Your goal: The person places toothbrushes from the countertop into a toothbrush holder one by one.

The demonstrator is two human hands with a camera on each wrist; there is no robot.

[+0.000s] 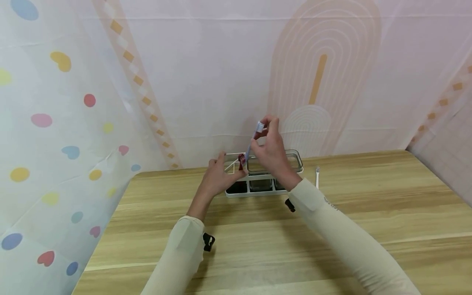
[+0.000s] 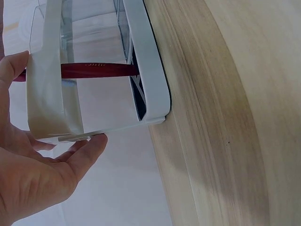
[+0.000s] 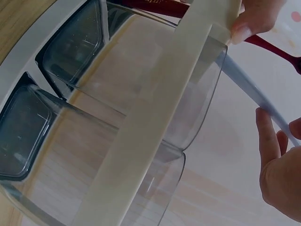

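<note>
Wooden tabletop (image 1: 258, 241) carries a white rack (image 1: 236, 192) with clear cups, standing near the far edge at about twelve o'clock from the person. Working from the left: the left hand (image 1: 220, 177) cups the rack's left end, fingers loosely spread and fairly straight, the thumb and fingertips touching the white frame rather than curling round it; the left wrist view shows the open palm (image 2: 33, 174) just under the frame's corner (image 2: 51, 108). A dark red toothbrush (image 2: 96, 70) lies across that left compartment, its handle poking out at nine o'clock past the frame. Next, a grey-blue toothbrush (image 1: 254, 141) rises from the rack, tilted with its head toward one o'clock. The right hand (image 1: 271, 149) pinches it near the top between thumb and fingertips, a narrow grip; in the right wrist view the grey handle (image 3: 256, 94) runs past the clear cup's rim (image 3: 207, 108) toward those fingers (image 3: 270, 155). Further right, at about two o'clock from the rack, a white toothbrush (image 1: 317, 176) lies flat on the wood, well apart from both hands.
</note>
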